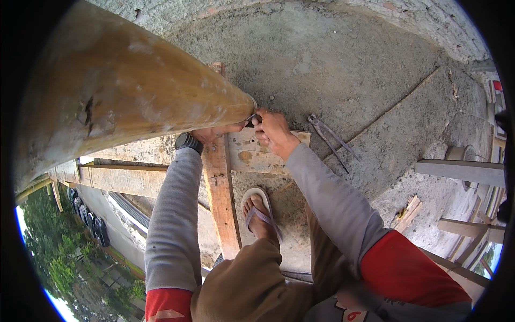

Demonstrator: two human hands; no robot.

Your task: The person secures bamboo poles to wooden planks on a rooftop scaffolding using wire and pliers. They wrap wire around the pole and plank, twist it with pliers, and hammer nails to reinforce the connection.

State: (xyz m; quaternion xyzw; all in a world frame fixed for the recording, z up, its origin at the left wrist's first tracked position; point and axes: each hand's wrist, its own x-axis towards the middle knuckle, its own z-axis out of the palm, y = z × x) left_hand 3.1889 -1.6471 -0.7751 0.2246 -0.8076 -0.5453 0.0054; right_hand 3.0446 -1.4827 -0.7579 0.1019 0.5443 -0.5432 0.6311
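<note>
A thick yellowish-brown bamboo pole [145, 80] runs from the upper left down to the wooden boards, its far end in front of me. My right hand [276, 133] is closed beside that end, fingertips pinching a thin metal wire [250, 117] against the pole. Close under the pole, my left hand [217, 132] reaches toward the same spot from the other side. The pole hides part of it, so its grip does not show clearly. A pair of end-cutting pincers [333, 140] lies on the concrete to the right of my right hand, handles apart.
An upright-running plank [219, 198] crosses the horizontal boards [123, 180] between my arms. My sandalled foot [257, 212] stands on the surface below. Rough concrete [332, 64] spreads ahead. Timber pieces [461, 169] jut in at the right. Down at the left are trees [70, 252] beyond an edge.
</note>
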